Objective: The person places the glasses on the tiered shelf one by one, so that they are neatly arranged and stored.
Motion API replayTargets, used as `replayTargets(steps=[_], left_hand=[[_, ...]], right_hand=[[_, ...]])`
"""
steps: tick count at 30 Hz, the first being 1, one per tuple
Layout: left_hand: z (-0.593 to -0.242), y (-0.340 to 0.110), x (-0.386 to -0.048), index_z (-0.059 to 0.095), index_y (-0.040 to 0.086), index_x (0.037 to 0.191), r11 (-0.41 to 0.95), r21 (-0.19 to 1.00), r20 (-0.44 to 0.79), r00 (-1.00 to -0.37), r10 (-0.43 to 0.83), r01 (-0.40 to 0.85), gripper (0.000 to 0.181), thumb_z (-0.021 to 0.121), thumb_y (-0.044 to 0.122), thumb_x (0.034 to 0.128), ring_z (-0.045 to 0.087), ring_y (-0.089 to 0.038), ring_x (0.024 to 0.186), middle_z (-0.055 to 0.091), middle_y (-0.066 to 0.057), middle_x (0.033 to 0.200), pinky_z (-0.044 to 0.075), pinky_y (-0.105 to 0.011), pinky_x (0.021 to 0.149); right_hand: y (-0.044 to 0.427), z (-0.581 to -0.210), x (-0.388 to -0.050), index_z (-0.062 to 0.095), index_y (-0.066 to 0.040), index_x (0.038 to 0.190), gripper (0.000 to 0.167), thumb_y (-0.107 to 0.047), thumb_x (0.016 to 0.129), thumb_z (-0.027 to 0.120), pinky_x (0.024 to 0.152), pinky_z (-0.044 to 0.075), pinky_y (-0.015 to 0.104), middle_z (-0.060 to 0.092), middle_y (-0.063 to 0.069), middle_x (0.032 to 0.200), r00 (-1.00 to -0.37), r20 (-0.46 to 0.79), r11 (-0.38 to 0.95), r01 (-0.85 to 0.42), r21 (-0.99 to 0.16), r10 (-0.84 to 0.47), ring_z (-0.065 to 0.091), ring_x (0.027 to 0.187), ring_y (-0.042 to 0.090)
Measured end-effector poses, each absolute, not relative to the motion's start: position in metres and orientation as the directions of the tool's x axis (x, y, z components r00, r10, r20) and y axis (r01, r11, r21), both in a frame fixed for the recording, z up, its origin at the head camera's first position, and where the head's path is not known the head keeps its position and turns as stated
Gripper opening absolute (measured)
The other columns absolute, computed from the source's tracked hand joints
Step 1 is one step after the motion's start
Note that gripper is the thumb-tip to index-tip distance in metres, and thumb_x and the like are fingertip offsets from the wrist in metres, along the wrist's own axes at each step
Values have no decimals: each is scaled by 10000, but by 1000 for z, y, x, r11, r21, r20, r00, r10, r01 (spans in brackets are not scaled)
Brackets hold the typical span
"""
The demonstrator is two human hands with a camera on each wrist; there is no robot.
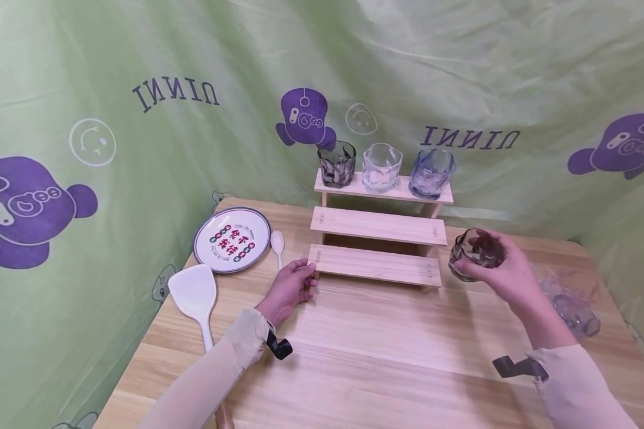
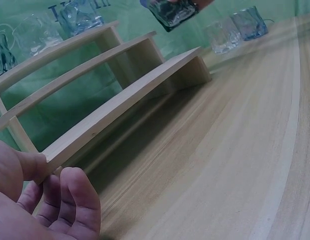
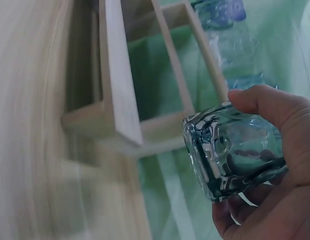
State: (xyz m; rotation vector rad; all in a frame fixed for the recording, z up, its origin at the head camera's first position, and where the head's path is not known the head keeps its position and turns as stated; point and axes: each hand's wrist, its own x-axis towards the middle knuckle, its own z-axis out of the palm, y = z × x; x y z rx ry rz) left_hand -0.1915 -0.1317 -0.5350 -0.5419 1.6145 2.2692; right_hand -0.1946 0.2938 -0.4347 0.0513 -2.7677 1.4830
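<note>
The right hand [image 1: 507, 273] holds a smoky faceted tumbler [image 1: 469, 253] raised just right of the 3-step wooden rack [image 1: 378, 226], its fingers around the see-through sides. The left hand [image 1: 290, 289] pinches the left end of the near step [image 1: 375, 266]. The far step [image 1: 358, 183] bears 3 upright tumblers [image 1: 382, 170]. A clear tumbler [image 2: 224, 37] and a blue tumbler [image 2: 250, 23] sit right.

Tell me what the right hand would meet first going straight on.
The dark glass in the right hand would likely meet the wooden stand's middle shelf first, near its right end, though depth is unclear.
</note>
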Motion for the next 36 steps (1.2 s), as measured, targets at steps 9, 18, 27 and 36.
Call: replayTargets(steps=[9,18,27,36], left_hand=[[-536,-132,-193,488,53,1326,-330,830,-467,-884,29,-449,403,673,190,996,596,-154,800,629,-74,1007,519,-253,595],[-536,-132,-192,487,51,1337,-332,831,-464,-885,26,-446,412,672,189,995,600,-162,797,640,-88,1013,525,-260,598],[-536,-134,-191,483,50,1346,-324,832,-466,-884,33,-451,431,678,194,989,597,-155,800,633,-99,1025,527,-261,609],[-536,-132,-192,479,57,1358,-325,832,-467,-884,31,-451,454,687,205,983,598,-158,798,639,-98,1032,530,-264,613]], right_hand=[[261,-419,-203,419,-139,1519,884,-262,790,905,1036,423,381,534,104,1418,-999,28,477,-45,-878,-43,494,1254,268],[211,-412,-231,440,-85,1454,839,-106,760,912,1093,414,368,553,98,1432,-992,81,289,-105,-951,-93,505,1297,271],[152,-416,-256,464,-104,1474,931,-212,695,962,1053,442,507,528,156,1383,-981,121,351,-169,-921,-155,504,1240,343],[99,-420,-273,500,-103,1471,892,-230,712,951,1085,407,433,541,116,1397,-975,153,326,-199,-924,-161,501,1260,296]])
